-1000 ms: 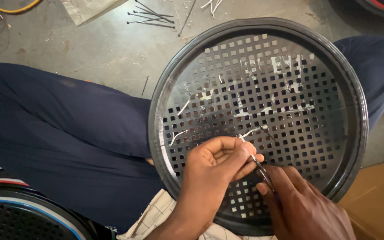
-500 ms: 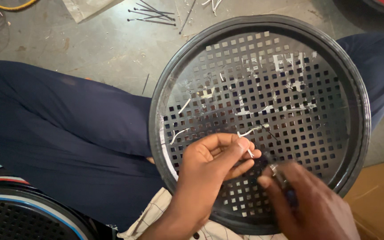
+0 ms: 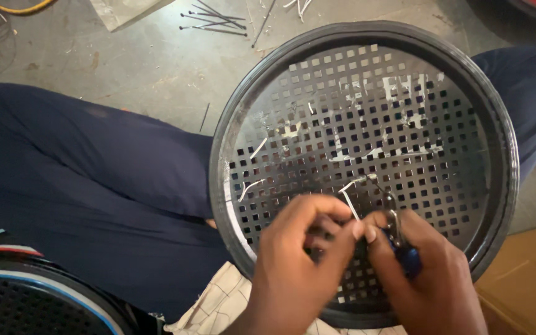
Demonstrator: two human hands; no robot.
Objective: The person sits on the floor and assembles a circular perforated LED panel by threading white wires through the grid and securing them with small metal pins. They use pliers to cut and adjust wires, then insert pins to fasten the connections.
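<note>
Grille [image 3: 367,142], stiff perforated metal, rests across the lap; at six o'clock left hand [image 3: 299,260] fingers pinch a thin white tie [image 3: 350,203], right hand [image 3: 423,273] grips pliers [image 3: 398,239].

Loose black cable ties [image 3: 215,17] lie on the grey concrete floor [image 3: 125,68] at eleven o'clock, a cardboard box [image 3: 525,282] at four, another round grille [image 3: 26,301] at eight.

Bare grey concrete floor [image 3: 125,68], scuffed and dusty, lit evenly. Black ties [image 3: 212,22] lie scattered on it (a yellow cable [image 3: 20,7] too); brown cardboard [image 3: 528,279] lies at one corner.
</note>
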